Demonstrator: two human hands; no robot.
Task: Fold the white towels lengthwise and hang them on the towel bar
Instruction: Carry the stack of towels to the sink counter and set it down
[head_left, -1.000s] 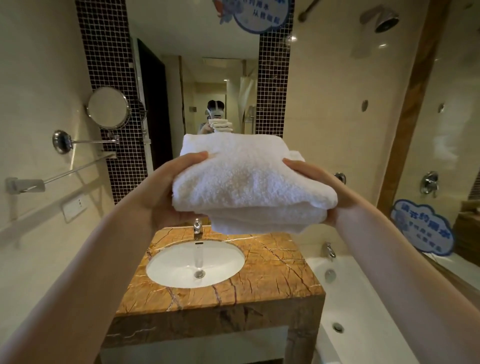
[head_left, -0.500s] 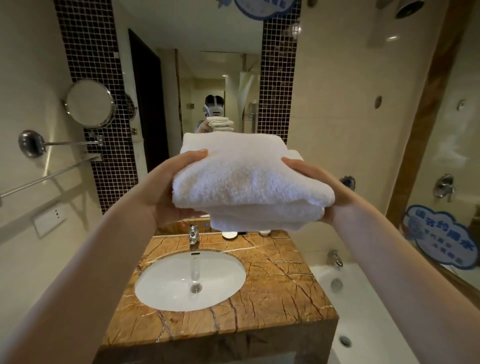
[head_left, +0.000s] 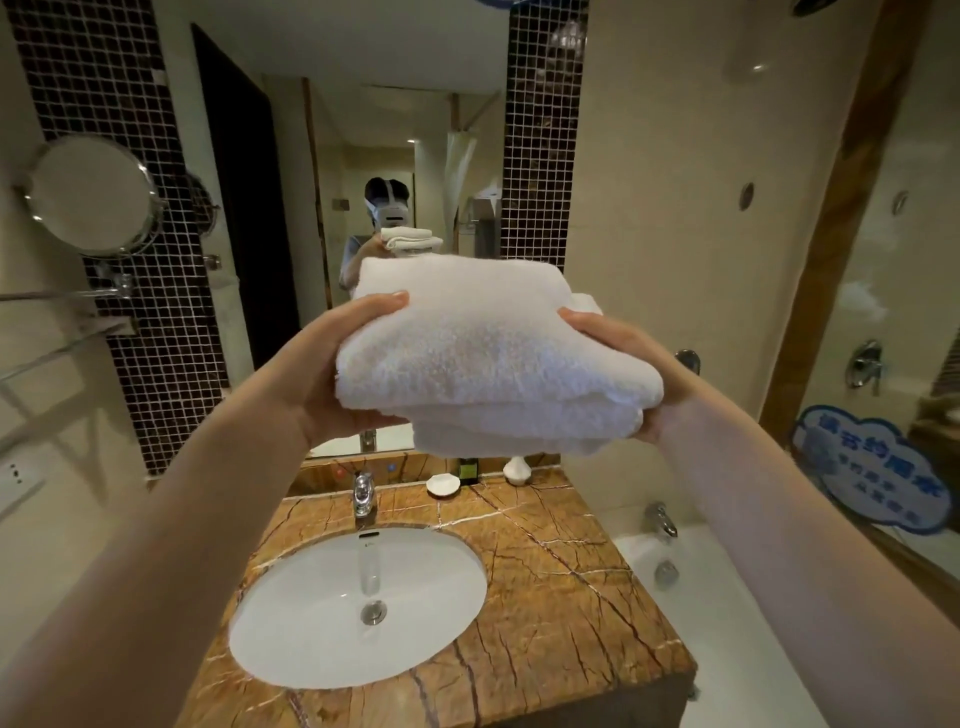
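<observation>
While left hand (head_left: 332, 379) and right hand (head_left: 636, 358) grip opposite ends of the folded white terry towel stack (head_left: 493, 358) above the brown marble vanity (head_left: 545, 582), the chrome wall towel bar (head_left: 62, 349) lies off leftward, nearer the left hand.

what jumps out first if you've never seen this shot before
The stack of folded white towels fills centre frame, held up with the left hand and right hand gripping its two sides. Below it, a white oval sink sits in a brown veined marble counter. Behind, the wall mirror reflects the person holding the towels.
</observation>
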